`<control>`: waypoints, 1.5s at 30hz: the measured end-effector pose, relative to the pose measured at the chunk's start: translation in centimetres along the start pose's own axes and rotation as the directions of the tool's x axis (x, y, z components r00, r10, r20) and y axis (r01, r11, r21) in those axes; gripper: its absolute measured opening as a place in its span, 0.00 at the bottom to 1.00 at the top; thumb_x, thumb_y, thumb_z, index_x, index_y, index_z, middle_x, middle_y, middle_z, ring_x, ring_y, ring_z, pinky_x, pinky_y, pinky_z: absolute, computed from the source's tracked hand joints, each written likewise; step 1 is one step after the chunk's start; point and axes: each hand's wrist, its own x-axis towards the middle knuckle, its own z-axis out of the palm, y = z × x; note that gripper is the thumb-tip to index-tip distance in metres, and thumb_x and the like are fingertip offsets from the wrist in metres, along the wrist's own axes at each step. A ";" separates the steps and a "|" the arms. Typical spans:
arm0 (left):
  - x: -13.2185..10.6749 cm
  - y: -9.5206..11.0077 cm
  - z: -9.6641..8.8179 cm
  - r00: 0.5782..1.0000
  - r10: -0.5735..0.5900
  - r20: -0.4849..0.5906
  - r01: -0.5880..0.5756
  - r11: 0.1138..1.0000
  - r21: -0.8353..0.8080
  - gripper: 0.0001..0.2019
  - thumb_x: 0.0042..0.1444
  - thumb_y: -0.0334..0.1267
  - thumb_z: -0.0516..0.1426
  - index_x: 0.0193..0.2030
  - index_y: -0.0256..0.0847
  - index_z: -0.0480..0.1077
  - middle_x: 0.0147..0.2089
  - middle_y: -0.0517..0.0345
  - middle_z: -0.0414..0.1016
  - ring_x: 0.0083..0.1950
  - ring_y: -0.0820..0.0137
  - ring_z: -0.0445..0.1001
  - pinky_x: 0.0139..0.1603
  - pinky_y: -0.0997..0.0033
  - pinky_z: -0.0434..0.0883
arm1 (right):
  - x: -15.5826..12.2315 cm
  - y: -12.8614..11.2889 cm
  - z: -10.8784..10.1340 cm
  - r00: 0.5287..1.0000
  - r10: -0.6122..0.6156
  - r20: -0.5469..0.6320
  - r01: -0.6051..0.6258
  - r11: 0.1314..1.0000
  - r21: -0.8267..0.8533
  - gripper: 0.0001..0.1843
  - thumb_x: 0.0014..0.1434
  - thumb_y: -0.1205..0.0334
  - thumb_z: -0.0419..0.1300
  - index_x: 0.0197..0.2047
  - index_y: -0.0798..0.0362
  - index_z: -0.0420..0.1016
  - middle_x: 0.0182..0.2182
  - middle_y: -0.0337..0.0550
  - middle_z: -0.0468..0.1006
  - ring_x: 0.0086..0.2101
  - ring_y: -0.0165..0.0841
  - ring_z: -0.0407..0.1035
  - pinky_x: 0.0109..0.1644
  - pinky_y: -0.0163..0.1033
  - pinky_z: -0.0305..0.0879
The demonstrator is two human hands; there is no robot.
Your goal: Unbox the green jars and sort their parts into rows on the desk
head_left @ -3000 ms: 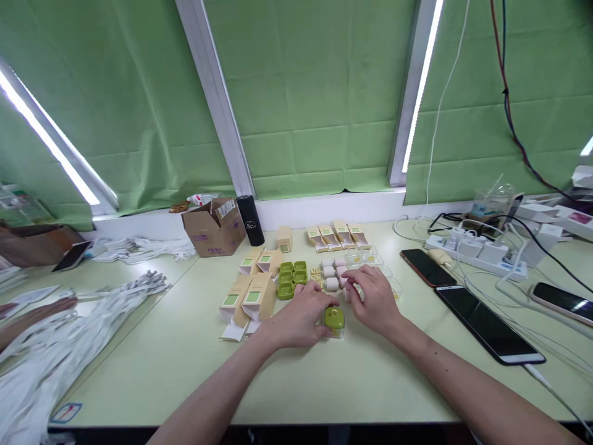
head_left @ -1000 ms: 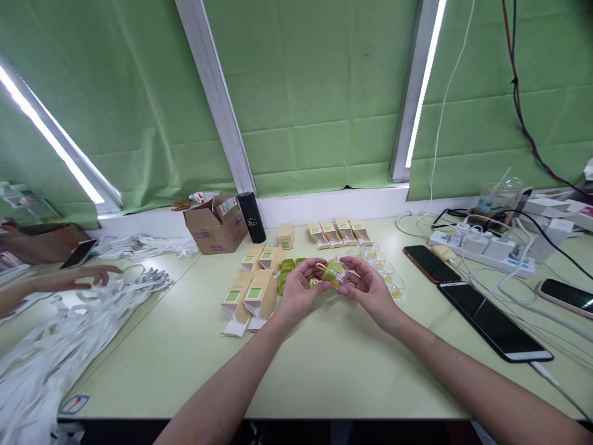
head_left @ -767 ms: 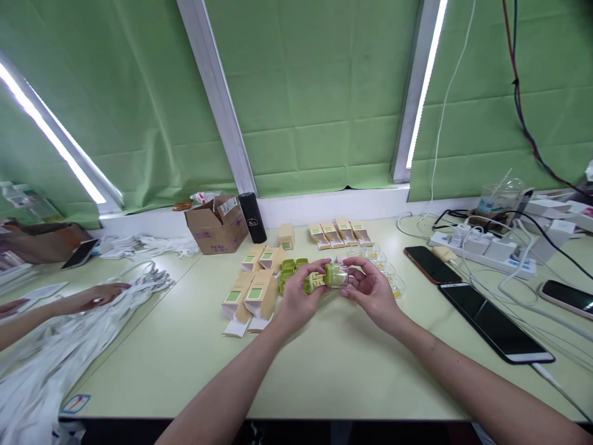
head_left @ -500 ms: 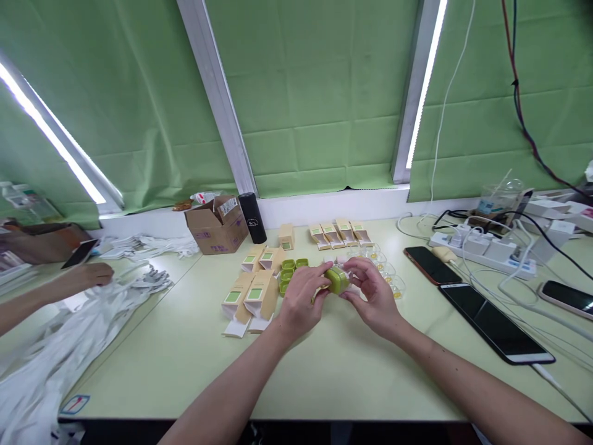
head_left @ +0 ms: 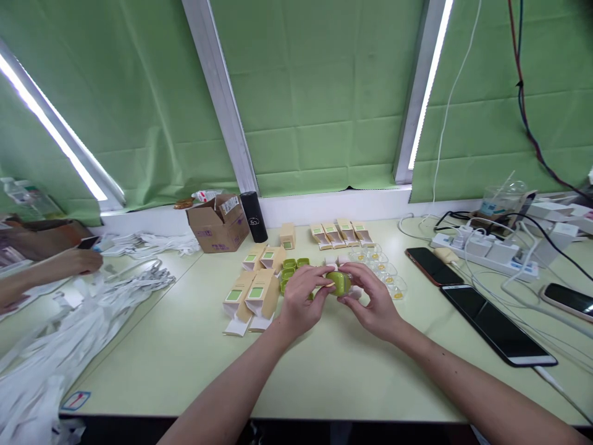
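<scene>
Between my two hands is a small rounded green container (head_left: pixel 340 283), held above the table. My left hand (head_left: pixel 302 298) is closed on its left side, thumb and fingers pinching it. On the other side, the fingertips of my right hand (head_left: pixel 373 301) grip it too; part of it is hidden by the fingers. Several open square green containers (head_left: pixel 288 273) stand just behind my left hand. Clear plastic domed pieces with yellow centres (head_left: pixel 391 282) lie behind my right hand. Beige cartons with green labels (head_left: pixel 262 293) lie left of my left hand, their flaps open.
More beige cartons (head_left: pixel 341 233) stand at the back, near a brown cardboard box (head_left: pixel 217 228) and a black cylinder (head_left: pixel 254 217). Phones (head_left: pixel 498 324) and a power strip (head_left: pixel 486 253) with cables lie right. At left, another person's hand (head_left: pixel 78 262) is over white straps (head_left: pixel 106 321).
The green container has turned slightly in my fingers, with my hands in nearly the same place. At the left, the other person's hand has shifted a little to the left.
</scene>
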 end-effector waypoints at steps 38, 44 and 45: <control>1.2 -3.4 -0.4 0.540 -0.838 -0.078 0.520 0.405 -0.752 0.21 0.50 0.51 0.72 0.36 0.38 0.70 0.35 0.57 0.81 0.30 0.73 0.78 0.35 0.71 0.77 | 2.4 -1.2 -7.3 0.981 0.178 -0.075 -0.180 0.983 -0.024 0.25 0.63 0.55 0.68 0.61 0.45 0.69 0.55 0.49 0.76 0.54 0.44 0.73 0.61 0.53 0.72; 1.4 -3.3 -0.4 0.538 -0.839 -0.080 0.516 0.403 -0.756 0.22 0.48 0.51 0.73 0.36 0.38 0.70 0.33 0.58 0.80 0.29 0.72 0.79 0.32 0.71 0.76 | -1.5 -0.4 -10.3 0.987 0.160 0.018 -0.135 0.881 -0.453 0.19 0.63 0.56 0.64 0.57 0.45 0.73 0.53 0.49 0.76 0.52 0.48 0.73 0.58 0.56 0.73; 1.4 -3.3 -0.4 0.537 -0.840 -0.080 0.516 0.402 -0.756 0.22 0.48 0.51 0.73 0.36 0.38 0.70 0.33 0.58 0.80 0.29 0.72 0.79 0.32 0.71 0.76 | -2.2 0.2 -10.5 0.986 0.158 0.044 -0.115 0.858 -0.500 0.19 0.62 0.56 0.65 0.56 0.45 0.74 0.53 0.49 0.75 0.54 0.49 0.72 0.58 0.56 0.72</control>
